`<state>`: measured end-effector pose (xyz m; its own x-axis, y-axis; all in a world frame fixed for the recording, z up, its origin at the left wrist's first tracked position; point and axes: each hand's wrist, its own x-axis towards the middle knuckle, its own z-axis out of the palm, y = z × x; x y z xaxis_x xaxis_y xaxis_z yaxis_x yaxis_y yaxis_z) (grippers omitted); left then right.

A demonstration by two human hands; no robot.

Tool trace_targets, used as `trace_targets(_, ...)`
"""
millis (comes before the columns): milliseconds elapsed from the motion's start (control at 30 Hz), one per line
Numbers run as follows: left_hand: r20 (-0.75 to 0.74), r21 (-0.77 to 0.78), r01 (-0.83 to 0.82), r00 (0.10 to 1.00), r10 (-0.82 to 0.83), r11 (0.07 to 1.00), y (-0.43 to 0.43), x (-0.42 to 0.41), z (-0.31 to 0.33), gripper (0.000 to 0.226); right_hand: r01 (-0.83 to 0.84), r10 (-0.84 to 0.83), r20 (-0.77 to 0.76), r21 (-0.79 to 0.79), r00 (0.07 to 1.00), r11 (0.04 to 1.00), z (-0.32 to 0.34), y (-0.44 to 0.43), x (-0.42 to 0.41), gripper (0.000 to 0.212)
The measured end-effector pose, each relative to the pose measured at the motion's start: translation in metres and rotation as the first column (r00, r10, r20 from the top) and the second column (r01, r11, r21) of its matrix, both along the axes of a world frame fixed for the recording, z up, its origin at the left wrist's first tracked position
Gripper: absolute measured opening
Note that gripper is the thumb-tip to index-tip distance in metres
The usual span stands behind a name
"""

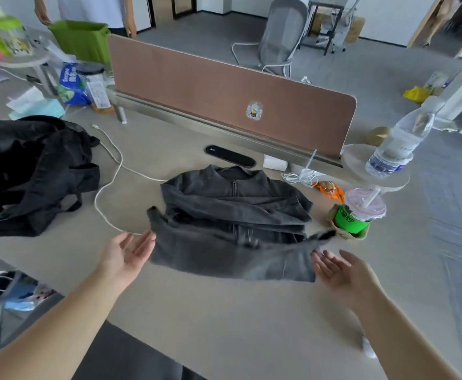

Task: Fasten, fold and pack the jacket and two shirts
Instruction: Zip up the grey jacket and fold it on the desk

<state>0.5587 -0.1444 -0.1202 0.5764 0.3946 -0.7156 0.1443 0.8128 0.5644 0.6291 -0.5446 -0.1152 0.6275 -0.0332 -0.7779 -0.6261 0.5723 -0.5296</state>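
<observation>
Head view: jacket (232,212) is laid on the table (224,319), between the two hands and just beyond their fingertips. Dark grey fabric, collar on the far side from the hands. Zip is seen running down the middle and looks closed. Both sleeves are folded across the front. Near hem is blurred and appears slightly lifted off the table.

Left hand (131,255) is turned palm up, fingers straight and released, nothing grasped. Its fingertips are placed at the hem's left corner; actual contact cannot be told through the blur.

Right hand (337,270) is held the same way: palm up, fingers loose, nothing gripped. Its fingertips are set right at the hem's right edge; contact is likewise unclear.

Black bag (32,171) is slumped well beyond and outboard of the left hand. White cable (108,187) is looped between that bag and the jacket, ending near the left fingertips.

Drink cup (357,215) with a green sleeve is parked just beyond the right hand, beside the jacket's right side. Water bottle (400,144) is stood on a round stand farther out past the cup. Brown divider panel (224,83) is mounted along the table's far edge, behind the jacket.
</observation>
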Motion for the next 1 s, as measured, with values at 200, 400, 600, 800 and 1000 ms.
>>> trace_targets(200,-0.356,0.476,0.411,0.898,-0.257,0.777,-0.032,0.019,-0.034,0.038,-0.235,0.178,-0.177,-0.384,0.968,0.893,-0.049,0.018,-0.003,0.012)
trace_targets(400,-0.529,0.663,0.582,0.809,-0.255,0.471,-0.018,0.045,-0.082,0.032,-0.335,0.304,-0.201,-0.799,0.931,0.5,-0.092,-0.001,0.018,0.021)
trace_targets(600,-0.653,0.458,0.668,0.701,-0.289,0.586,-0.013,0.057,-0.088,0.044,-0.543,0.422,-0.346,-0.611,0.838,0.576,-0.108,-0.005,0.045,0.031)
trace_targets(800,-0.645,0.374,0.623,0.707,-0.289,0.687,-0.007,0.046,-0.066,0.028,-0.371,0.251,-0.293,-0.498,0.923,0.784,-0.079,-0.007,0.039,0.018)
trace_targets(1000,-0.589,0.142,0.61,0.685,-0.429,0.779,0.003,0.014,-0.015,0.018,-0.298,0.254,-0.209,-0.218,0.944,0.929,0.002,0.003,0.015,0.007)
